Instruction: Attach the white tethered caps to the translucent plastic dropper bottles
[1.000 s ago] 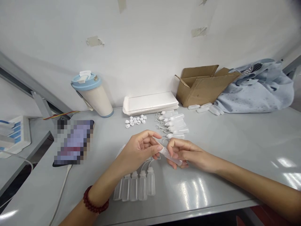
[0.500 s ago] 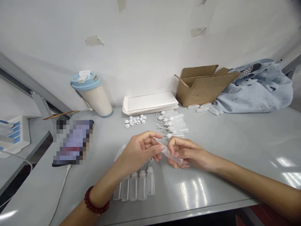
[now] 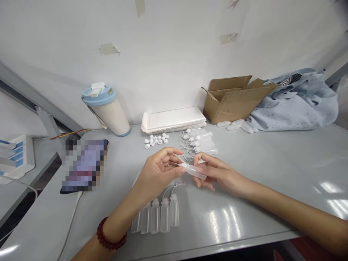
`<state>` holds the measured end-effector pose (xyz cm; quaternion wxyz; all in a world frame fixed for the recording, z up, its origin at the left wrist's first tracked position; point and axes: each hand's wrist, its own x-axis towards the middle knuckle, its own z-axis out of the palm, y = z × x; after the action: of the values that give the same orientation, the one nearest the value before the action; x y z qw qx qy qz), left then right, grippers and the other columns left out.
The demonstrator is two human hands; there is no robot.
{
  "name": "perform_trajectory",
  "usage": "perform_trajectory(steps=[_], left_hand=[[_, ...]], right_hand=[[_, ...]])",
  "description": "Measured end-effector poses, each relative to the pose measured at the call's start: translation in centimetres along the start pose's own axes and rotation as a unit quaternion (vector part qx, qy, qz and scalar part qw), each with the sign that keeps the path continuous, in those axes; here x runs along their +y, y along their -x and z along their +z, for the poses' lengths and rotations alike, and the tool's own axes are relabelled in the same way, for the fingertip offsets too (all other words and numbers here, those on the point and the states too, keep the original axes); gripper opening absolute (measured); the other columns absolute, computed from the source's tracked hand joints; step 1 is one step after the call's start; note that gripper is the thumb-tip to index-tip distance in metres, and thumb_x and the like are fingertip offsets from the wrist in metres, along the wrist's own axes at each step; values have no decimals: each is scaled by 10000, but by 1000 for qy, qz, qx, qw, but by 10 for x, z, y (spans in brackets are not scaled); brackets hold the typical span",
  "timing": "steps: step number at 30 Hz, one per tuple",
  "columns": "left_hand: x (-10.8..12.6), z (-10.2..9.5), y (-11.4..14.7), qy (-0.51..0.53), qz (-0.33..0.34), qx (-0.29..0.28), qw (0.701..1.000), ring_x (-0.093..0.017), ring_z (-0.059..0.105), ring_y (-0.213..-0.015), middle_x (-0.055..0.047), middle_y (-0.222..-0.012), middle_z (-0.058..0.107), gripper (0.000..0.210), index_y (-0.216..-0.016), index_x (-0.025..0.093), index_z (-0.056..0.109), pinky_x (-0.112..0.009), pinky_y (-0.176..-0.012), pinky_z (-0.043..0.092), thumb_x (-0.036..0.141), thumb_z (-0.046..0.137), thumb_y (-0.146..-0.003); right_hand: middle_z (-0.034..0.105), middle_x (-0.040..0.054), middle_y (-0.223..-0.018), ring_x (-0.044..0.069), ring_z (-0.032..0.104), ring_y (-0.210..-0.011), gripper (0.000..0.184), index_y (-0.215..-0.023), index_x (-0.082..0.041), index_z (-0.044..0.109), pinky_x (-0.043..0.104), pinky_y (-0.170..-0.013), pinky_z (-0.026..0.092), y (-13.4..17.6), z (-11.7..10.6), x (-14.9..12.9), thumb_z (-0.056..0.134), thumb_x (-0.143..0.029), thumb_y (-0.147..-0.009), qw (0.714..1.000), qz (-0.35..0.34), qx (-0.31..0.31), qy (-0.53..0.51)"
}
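Note:
A small translucent plastic dropper bottle (image 3: 195, 172) lies tilted between my hands, its white tip to the left. My right hand (image 3: 219, 172) grips its body between thumb and fingers. At the tip end, my left hand (image 3: 159, 170) has thumb and fingers closed around the bottle's neck. Several clear bottles (image 3: 165, 215) with thin cap straps lie side by side under my left forearm, which hides some of them. Beyond my hands is a group of bottles with white tips (image 3: 203, 136). Small white caps (image 3: 160, 141) are heaped left of that group.
A stack of white trays (image 3: 174, 119) rests against the wall. Right of it stand an open cardboard box (image 3: 231, 107), loose bottles (image 3: 248, 127) and a blue cloth bag (image 3: 296, 108). On the left are a tumbler (image 3: 112, 116) and a phone (image 3: 87, 163) with its cable.
The bottle and both hands have shifted slightly up and left. My right fingers have opened a little around the body, and the white tip shows more clearly.

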<state>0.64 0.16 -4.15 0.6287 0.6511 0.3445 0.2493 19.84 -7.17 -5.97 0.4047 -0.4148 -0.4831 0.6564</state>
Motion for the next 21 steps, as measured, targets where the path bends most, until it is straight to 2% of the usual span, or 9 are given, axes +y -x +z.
perform_trajectory(steps=[1,3,5,6,9,12,14,18,21], left_hand=[[-1,0,-1,-10,0,18,1000,-180,620,-838,-22,-869,630,307,-1015,205,592,-306,-762,495,274,713,-741],[-2,-1,-2,-23,6,41,999,-175,612,-842,-15,-857,618,293,-1011,204,592,-305,-776,490,268,703,-748],[-2,-2,-2,-22,13,41,999,-162,604,-830,-6,-847,606,278,-1008,205,590,-298,-783,488,261,697,-758],[-2,-2,-2,-18,16,35,999,-153,600,-815,-1,-844,600,270,-1008,208,587,-293,-778,489,258,694,-765],[-2,-2,-1,-1,34,16,999,-131,581,-771,10,-834,585,236,-986,215,569,-270,-737,487,243,686,-783],[-2,-2,0,14,65,2,998,-136,574,-830,4,-869,581,197,-951,213,555,-259,-745,486,201,674,-794],[-2,-1,0,18,78,-3,997,-141,573,-888,-5,-908,584,185,-951,210,562,-257,-777,487,177,664,-801],[0,2,0,6,72,13,997,-156,572,-962,-22,-964,604,283,-1065,222,560,-261,-809,490,213,671,-805],[3,3,0,-23,37,72,996,-162,597,-908,-27,-964,645,422,-1176,240,494,-273,-773,502,313,681,-804]], right_hand=[[587,-4,-706,101,428,-525,167,-939,-210,440,223,-503,339,0,0,2,507,-357,-896,994,-31,40,97],[598,29,-768,136,486,-618,197,-993,-187,507,265,-583,386,2,1,6,525,-357,-894,945,-100,109,291],[611,68,-818,170,520,-683,222,-1024,-159,553,305,-647,409,3,3,8,514,-337,-899,890,-162,137,403],[615,76,-824,178,528,-696,226,-1019,-151,567,312,-656,413,4,4,9,493,-334,-909,879,-178,137,420],[575,32,-711,155,515,-641,289,-858,-158,591,281,-605,399,4,4,7,417,-370,-949,912,-138,104,371],[501,-7,-627,118,486,-569,413,-692,-158,537,254,-567,397,2,1,5,400,-452,-948,973,-53,48,219],[480,-14,-615,108,477,-545,436,-669,-155,515,249,-558,409,0,-1,4,420,-492,-929,991,-26,29,131],[518,-2,-662,111,482,-590,383,-720,-148,553,245,-592,401,1,0,2,442,-448,-931,983,-44,64,168],[537,-1,-696,124,489,-635,294,-817,-157,601,235,-577,375,4,4,1,456,-384,-935,955,-86,114,261]])
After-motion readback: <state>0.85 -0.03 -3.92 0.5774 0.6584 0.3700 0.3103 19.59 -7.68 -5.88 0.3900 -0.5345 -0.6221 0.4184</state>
